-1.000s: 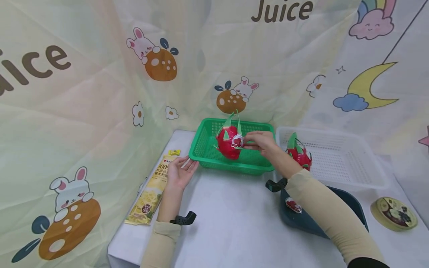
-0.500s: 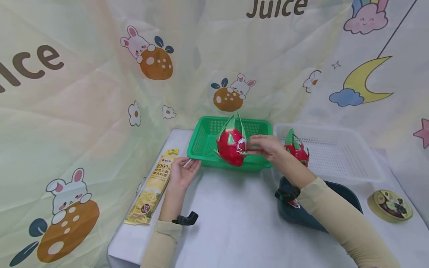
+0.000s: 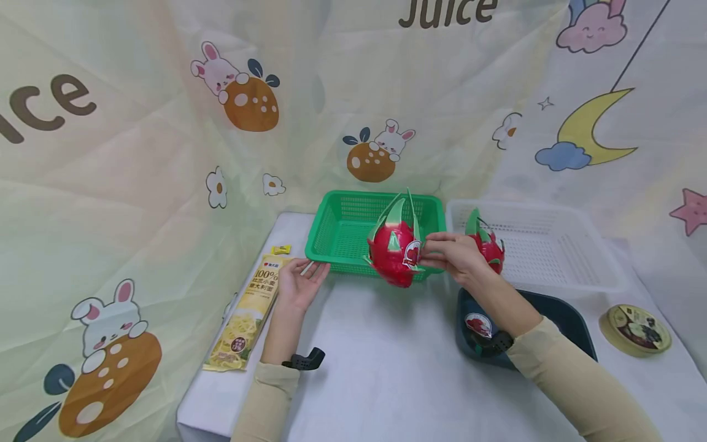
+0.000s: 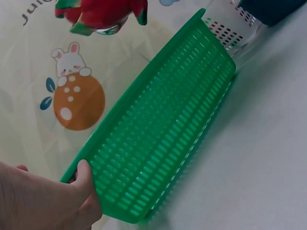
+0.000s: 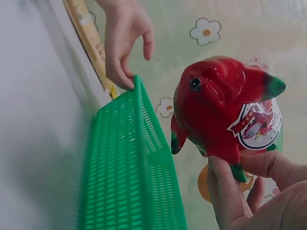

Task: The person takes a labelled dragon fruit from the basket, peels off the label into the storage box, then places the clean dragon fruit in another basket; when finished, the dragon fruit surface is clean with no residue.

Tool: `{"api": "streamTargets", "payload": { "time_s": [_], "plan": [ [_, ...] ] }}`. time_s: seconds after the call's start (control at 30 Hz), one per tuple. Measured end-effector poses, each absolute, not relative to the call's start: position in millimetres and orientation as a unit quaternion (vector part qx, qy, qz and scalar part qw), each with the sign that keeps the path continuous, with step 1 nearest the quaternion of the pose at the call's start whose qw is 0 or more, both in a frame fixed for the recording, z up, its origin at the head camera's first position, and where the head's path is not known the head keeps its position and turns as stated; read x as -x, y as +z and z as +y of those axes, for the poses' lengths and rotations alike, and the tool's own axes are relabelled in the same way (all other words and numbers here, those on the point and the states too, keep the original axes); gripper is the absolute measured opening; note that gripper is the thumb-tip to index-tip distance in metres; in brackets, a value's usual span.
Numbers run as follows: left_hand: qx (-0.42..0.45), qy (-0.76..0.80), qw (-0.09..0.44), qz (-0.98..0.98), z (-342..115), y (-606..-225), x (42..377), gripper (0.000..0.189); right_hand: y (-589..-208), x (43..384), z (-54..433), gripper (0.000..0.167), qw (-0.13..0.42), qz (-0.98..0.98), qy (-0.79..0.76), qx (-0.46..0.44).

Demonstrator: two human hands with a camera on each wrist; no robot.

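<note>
A red dragon fruit (image 3: 393,252) with green leaf tips and a round sticker hangs upright above the front rim of the green basket (image 3: 359,205). My right hand (image 3: 453,255) pinches it at its right side; in the right wrist view, thumb and fingers hold one of the scales of the dragon fruit (image 5: 211,110). At the basket's front left corner, my left hand (image 3: 301,285) grips the rim. The left wrist view shows its thumb against the outer wall of the green basket (image 4: 153,129). The basket's inside holds nothing that I can see.
A white basket (image 3: 552,245) bears another dragon fruit (image 3: 491,253), partly behind the right forearm. In front is a dark blue bin (image 3: 566,319) with a stickered item. A round tin (image 3: 635,330) stands right. A pasta packet (image 3: 248,313) and small yellow packet (image 3: 280,250) lie left.
My right hand has lifted the dragon fruit out of the green basket, toward me and slightly right. The left hand stays at the basket's rim. The head view has shifted slightly.
</note>
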State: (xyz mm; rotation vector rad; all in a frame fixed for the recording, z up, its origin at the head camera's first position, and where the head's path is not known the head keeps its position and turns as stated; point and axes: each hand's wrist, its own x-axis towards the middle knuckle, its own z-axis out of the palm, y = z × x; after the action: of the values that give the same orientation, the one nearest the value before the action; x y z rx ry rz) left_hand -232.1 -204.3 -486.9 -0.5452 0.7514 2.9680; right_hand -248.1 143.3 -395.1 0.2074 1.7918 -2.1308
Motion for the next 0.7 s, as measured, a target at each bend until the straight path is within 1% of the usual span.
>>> {"api": "streamTargets", "payload": {
  "time_s": [0.23,0.33,0.57,0.63,0.7],
  "plan": [
    [0.178,0.955,0.021,0.236,-201,-486,232,0.041,-402,226,156,0.019,0.165,0.614,-0.769,-0.068],
    [0.174,0.955,0.023,0.241,-199,-486,232,0.042,-408,215,160,0.019,0.162,0.608,-0.773,-0.075],
    [0.17,0.952,0.025,0.255,-195,-489,234,0.049,-425,192,161,0.032,0.127,0.618,-0.77,-0.09],
    [0.172,0.951,0.028,0.255,-195,-490,235,0.05,-430,186,160,0.03,0.118,0.62,-0.77,-0.091],
    [0.175,0.95,0.029,0.256,-194,-491,236,0.051,-435,181,158,0.025,0.113,0.619,-0.772,-0.085]
  ]
}}
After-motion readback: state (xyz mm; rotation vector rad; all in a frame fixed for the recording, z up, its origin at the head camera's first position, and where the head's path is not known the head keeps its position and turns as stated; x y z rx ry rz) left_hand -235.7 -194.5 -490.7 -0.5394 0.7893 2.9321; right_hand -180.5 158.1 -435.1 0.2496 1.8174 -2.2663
